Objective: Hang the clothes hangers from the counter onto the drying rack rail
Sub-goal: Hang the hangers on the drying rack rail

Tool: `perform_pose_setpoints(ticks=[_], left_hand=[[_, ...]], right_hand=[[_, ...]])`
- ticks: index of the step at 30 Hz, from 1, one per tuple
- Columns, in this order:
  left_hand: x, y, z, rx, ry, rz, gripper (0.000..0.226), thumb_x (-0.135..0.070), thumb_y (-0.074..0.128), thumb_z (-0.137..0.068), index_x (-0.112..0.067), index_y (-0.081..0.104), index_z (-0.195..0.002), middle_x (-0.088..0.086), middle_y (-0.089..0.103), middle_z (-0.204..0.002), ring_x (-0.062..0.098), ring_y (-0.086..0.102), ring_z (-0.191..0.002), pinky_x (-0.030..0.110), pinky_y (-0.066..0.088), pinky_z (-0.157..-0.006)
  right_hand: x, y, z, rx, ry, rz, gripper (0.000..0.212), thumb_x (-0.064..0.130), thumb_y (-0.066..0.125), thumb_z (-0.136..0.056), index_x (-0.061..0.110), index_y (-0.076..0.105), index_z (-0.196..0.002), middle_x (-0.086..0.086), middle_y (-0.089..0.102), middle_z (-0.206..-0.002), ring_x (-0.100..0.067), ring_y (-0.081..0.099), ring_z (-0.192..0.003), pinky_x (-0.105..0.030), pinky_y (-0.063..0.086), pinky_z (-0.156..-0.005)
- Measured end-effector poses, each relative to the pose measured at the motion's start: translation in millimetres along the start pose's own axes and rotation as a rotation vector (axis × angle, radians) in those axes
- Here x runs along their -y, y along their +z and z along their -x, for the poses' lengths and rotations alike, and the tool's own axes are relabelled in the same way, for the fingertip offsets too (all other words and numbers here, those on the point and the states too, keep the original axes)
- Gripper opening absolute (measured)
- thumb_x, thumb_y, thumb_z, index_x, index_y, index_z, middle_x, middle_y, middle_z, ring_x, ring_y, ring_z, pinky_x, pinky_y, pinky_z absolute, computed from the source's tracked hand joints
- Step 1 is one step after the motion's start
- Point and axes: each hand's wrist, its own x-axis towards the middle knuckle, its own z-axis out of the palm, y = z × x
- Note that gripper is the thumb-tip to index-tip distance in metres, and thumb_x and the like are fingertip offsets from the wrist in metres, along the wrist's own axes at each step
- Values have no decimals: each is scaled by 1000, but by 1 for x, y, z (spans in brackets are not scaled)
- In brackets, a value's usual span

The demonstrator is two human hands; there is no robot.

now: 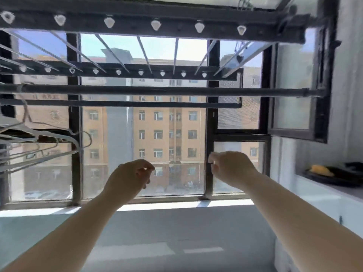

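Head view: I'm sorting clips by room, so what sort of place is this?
Probably an enclosed laundry balcony in a flat: an overhead drying rack, white hangers hung at its left, and a wide window facing apartment blocks.

A large window (212, 118) w/ dark frame is seen ahead; a tan multi-storey apt block (169, 122) is visible thru the glass, under blue sky. At right, a sash (292, 91) is swung open inward. A dark dish (332, 180) w/ smth yellow (321, 170) in it is set near the grey wall (348, 95). The sill (157, 206) is lit by sun.
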Motion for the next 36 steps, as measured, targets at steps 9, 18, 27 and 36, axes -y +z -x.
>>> perform_pose_setpoints(ticks=[9, 18, 27, 36], left_hand=[[-162, 198, 14, 282, 100, 273, 39, -10, 49, -86, -41, 53, -62, -13, 57, -40, -1, 56, -43, 22, 47, -57], [-315, 386, 69, 646, 200, 415, 26, -10, 44, -89, -29, 55, -74, -7, 58, -59, 8, 56, -52, 25, 47, -64], [-414, 545, 88, 809, 306, 339, 21, -18, 44, -88, -28, 62, -90, -7, 65, -80, 18, 62, -85, 27, 48, -77], [-485, 715, 24, 872, 316, 265, 21, -18, 42, -88, -30, 55, -77, -2, 65, -94, 21, 60, -91, 25, 42, -70]], right_hand=[[-205, -17, 179, 261, 431, -29, 25, 21, 39, -92, 18, 56, -109, -4, 63, -109, -24, 56, -100, -26, 39, -74], [-347, -51, 371, 306, 916, 30, 26, 20, 40, -90, 21, 58, -109, 1, 62, -110, -20, 55, -94, -23, 36, -71], [-450, -25, 467, 271, 1228, 37, 26, 18, 40, -89, 22, 59, -106, 6, 63, -102, -13, 50, -78, -21, 37, -67], [-598, 71, 479, 198, 1312, 58, 35, 18, 38, -93, 17, 46, -127, 3, 49, -130, -16, 43, -121, -23, 36, -91]])
